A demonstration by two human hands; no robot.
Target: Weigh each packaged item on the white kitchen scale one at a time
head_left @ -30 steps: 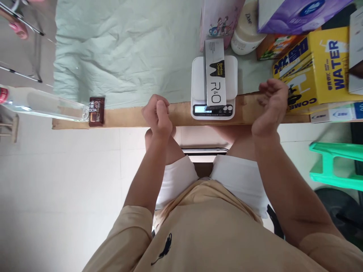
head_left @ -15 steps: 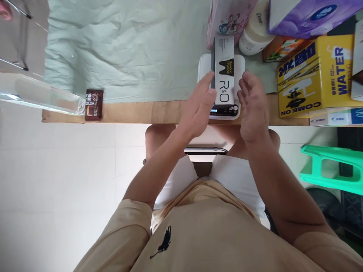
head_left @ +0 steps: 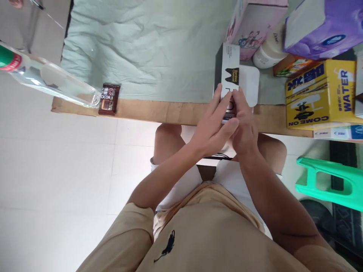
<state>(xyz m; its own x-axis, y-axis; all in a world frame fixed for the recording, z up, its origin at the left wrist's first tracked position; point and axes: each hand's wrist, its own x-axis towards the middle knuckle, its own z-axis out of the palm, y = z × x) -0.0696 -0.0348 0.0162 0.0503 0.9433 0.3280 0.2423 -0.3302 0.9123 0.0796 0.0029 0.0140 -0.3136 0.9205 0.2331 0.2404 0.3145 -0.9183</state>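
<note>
Both hands meet at the near end of the box (head_left: 230, 71): the left hand (head_left: 214, 126) lies flat-fingered along its left edge, the right hand (head_left: 244, 126) covers its near end. The box lies on the scale (head_left: 251, 85), at the table (head_left: 159, 111) edge. Beyond stands a pink carton (head_left: 252, 26).

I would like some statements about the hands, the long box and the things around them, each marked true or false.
1. Both hands, left hand and right hand, touch the long white box. True.
2. The long white box lies on the white scale. True.
3. The cocoa packet lies to the right of the scale. False: it lies far to the left, beside the clear bottle.
4. The yellow box is held in the right hand. False: it stands on the table, untouched.
</note>
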